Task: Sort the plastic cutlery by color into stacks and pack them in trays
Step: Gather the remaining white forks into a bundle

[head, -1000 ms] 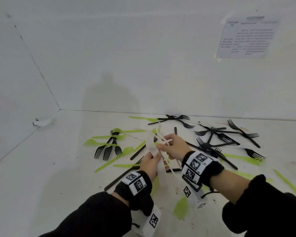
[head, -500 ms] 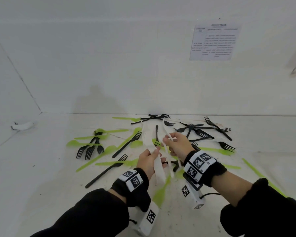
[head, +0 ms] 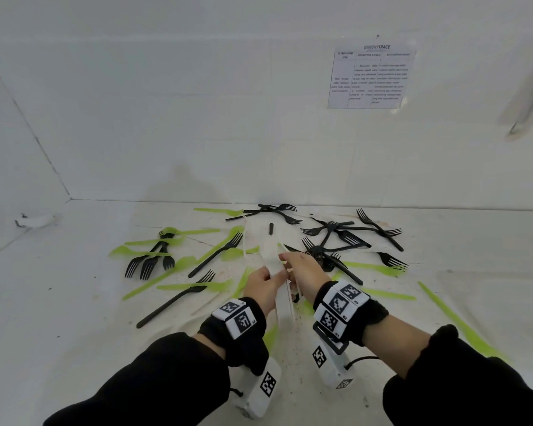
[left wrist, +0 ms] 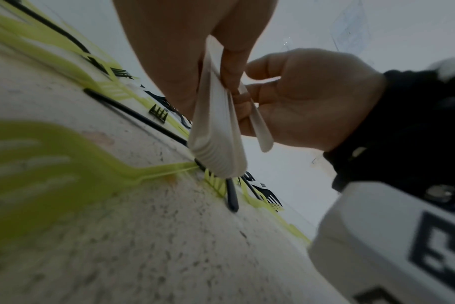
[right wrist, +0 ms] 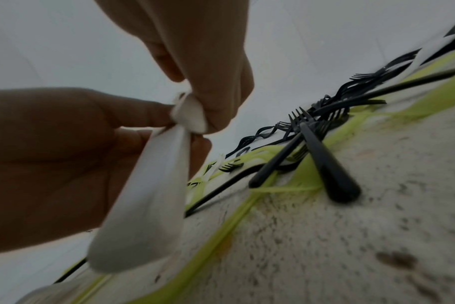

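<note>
My left hand (head: 276, 276) grips a stack of white plastic cutlery (head: 271, 256) above the middle of the table. Seen from the left wrist, the stack's handles (left wrist: 216, 133) hang fanned below my left fingers (left wrist: 231, 61). My right hand (head: 288, 264) is right beside it and pinches one white piece (left wrist: 260, 127) against the stack. The right wrist view shows both hands meeting at the white pieces (right wrist: 190, 115). Black forks (head: 330, 238) and green cutlery (head: 179, 265) lie scattered on the white table (head: 74, 318).
A cluster of black forks (head: 150, 262) lies at the left and more (head: 379, 229) at the right. Long green pieces (head: 462, 321) run along the right side. White walls close off the back and left. A printed sheet (head: 371, 76) hangs on the back wall.
The white pieces, splayed between my hands a second ago, are now gathered closer together. Both hands have sunk a little toward the table and stayed close to each other.
</note>
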The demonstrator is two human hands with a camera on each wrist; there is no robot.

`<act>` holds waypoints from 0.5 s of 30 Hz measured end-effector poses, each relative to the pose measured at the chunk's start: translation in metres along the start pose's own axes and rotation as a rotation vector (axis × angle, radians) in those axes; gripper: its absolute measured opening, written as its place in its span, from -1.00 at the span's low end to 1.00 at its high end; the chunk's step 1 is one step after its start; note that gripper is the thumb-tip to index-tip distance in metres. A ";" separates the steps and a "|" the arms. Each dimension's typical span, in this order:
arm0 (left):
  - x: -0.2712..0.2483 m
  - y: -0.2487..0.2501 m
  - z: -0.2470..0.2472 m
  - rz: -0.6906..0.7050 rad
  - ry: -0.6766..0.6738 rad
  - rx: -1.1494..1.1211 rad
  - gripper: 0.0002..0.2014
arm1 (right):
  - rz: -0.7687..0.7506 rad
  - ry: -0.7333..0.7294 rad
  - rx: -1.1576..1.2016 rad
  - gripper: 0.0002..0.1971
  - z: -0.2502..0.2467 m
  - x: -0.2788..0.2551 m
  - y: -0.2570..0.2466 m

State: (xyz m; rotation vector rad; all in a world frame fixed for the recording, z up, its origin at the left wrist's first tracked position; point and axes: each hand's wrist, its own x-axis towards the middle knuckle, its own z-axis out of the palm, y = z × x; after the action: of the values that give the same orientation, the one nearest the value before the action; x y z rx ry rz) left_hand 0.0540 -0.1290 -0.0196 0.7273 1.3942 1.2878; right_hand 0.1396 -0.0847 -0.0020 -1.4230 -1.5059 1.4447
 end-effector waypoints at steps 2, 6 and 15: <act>0.001 0.000 0.000 -0.014 0.033 -0.022 -0.93 | -0.018 0.001 -0.071 -0.70 -0.003 0.000 0.002; 0.003 -0.001 0.000 -0.007 0.054 -0.070 -0.89 | -0.120 -0.037 -0.209 -0.73 -0.001 -0.005 0.008; 0.005 0.002 -0.012 -0.057 -0.041 -0.218 -0.88 | -0.088 -0.025 -0.108 -0.85 -0.004 0.005 0.008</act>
State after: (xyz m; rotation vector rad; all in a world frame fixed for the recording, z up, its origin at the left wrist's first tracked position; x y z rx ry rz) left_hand 0.0408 -0.1277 -0.0208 0.5593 1.2103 1.3476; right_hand 0.1442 -0.0805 -0.0100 -1.3873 -1.6632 1.3505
